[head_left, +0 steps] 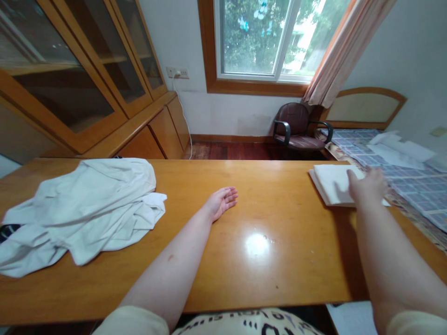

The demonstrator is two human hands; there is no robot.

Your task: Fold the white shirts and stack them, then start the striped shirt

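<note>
My left hand [222,203] rests over the middle of the wooden table [268,190], palm turned sideways, fingers loosely stretched and nothing in them. On the right, my right hand [369,184] reaches over a folded white cloth [333,184], thumb spread from the fingers. Whether its fingertips touch the cloth I cannot tell, as the hand hides that side. Spread in a rumpled heap at the table's left is a white garment [94,204], with a dark patterned patch [9,231] at its left edge.
Beyond the table stand a dark office chair [296,125] and a bed [408,167] with loose white sheets on it. A glass-door cabinet [104,116] lines the left wall. A white cord [183,109] hangs from the wall socket. Under the window is wooden flooring.
</note>
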